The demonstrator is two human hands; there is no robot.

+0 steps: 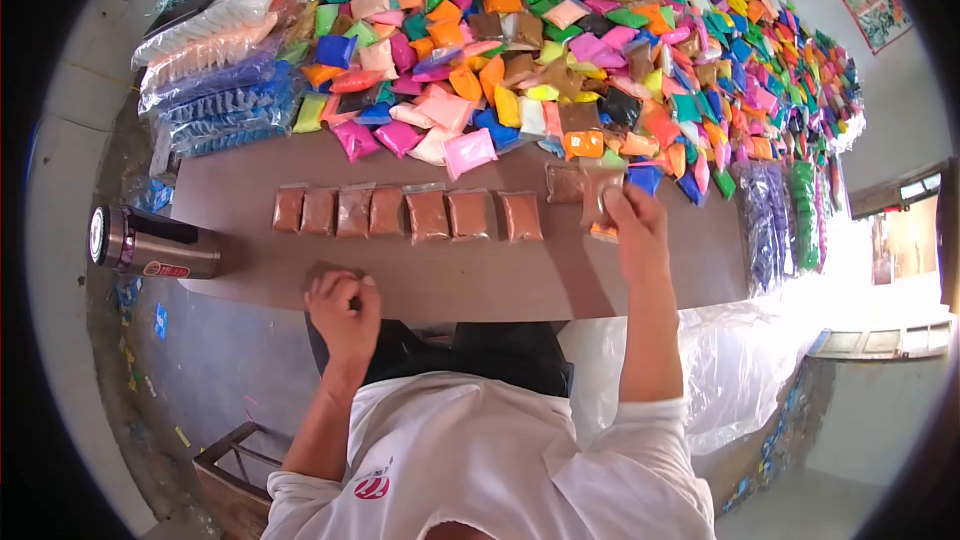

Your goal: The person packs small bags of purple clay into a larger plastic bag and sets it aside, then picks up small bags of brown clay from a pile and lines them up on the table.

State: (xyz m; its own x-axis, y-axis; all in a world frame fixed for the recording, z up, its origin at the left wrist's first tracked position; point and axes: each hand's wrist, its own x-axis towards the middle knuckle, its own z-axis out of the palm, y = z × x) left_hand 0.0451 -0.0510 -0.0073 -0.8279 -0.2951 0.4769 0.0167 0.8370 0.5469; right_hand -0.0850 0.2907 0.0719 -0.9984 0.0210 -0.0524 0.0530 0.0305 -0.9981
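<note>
Pinched in my right hand (636,225) is a brown packet (601,192), held up over the right part of the table. Just left of it, another brown packet (565,183) lies on the table. Several brown packets (428,216) form a row across the middle of the table, side by side. My left hand (343,307) rests at the table's front edge, below the row, with its fingers curled; whether anything is inside them is hidden. A small orange item (603,234) shows partly beside my right fingers.
A large heap of coloured packets (560,60) covers the back of the table (480,285). Stacked bagged packets (215,70) stand at the back left, and a steel flask (160,243) lies at the left edge. Long purple packs (766,225) hang at the right edge.
</note>
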